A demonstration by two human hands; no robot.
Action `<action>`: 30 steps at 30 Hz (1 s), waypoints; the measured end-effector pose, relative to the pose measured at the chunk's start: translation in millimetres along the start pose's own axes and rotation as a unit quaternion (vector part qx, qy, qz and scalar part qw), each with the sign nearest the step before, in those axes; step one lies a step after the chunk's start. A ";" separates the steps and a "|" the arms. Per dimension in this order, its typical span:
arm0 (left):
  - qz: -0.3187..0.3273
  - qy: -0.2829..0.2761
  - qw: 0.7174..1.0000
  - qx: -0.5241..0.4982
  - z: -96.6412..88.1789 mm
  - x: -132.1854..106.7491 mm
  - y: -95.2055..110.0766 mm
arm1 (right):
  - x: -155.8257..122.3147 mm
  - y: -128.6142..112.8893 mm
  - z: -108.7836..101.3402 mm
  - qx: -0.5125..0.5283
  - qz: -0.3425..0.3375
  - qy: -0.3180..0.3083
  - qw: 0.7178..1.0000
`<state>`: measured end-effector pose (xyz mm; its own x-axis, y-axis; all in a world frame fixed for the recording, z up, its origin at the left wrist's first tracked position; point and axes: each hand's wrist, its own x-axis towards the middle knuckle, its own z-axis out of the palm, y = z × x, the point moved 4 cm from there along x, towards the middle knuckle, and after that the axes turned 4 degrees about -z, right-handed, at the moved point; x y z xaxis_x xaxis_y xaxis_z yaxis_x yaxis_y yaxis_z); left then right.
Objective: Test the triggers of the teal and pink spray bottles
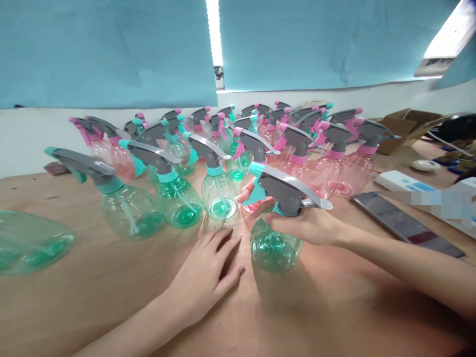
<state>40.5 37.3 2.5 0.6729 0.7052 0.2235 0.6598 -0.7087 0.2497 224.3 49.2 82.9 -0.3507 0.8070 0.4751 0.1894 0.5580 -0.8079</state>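
Note:
My right hand (297,223) is wrapped round the neck of a green spray bottle (273,245) with a grey trigger head and teal nozzle (282,188); the bottle stands upright on the wooden table (111,297). My left hand (206,270) lies flat on the table just left of that bottle, fingers stretched out, holding nothing. Its fingertips point toward another green spray bottle (219,191) just beyond.
Several green and pink spray bottles (334,163) crowd the table behind my hands. A headless green bottle (26,240) lies at the far left. A phone (405,223) and a white box (409,186) lie to the right, with a cardboard box (403,126) behind.

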 end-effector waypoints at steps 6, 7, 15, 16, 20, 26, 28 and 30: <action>-0.005 -0.008 1.000 0.000 -0.7 -0.5 0.4 | 0.8 -5.6 -1.2 -0.012 -0.024 0.035 0.999; -0.008 -0.012 1.000 0.000 -1.2 -0.2 0.8 | 0.4 -5.7 -1.3 -0.017 -0.018 0.036 0.999; -0.016 -0.027 1.000 -0.003 -2.1 0.0 1.8 | -4.1 1.0 -1.6 -0.030 0.020 0.023 0.999; -0.017 -0.027 0.999 -0.003 -1.9 -0.1 1.8 | -4.7 2.3 -1.5 -0.029 0.021 0.020 0.999; -0.014 -0.021 1.000 -0.007 -1.9 -0.2 2.3 | -5.4 5.6 -0.2 -0.010 0.020 0.005 1.000; -0.016 -0.022 1.000 -0.005 -2.3 0.3 2.5 | -6.3 5.5 -0.9 -0.022 0.017 0.017 0.999; -0.015 -0.021 1.000 -0.005 -2.0 0.2 2.4 | -7.0 5.2 -1.8 -0.032 0.021 0.027 0.999; -0.012 -0.016 1.000 -0.005 -1.4 -0.1 2.0 | -7.4 4.7 -2.4 -0.039 0.020 0.035 0.998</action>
<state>41.3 35.9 4.2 0.6672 0.7208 0.1877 0.6725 -0.6913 0.2644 230.0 46.4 76.4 -0.2767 0.8385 0.4694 0.2737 0.5370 -0.7980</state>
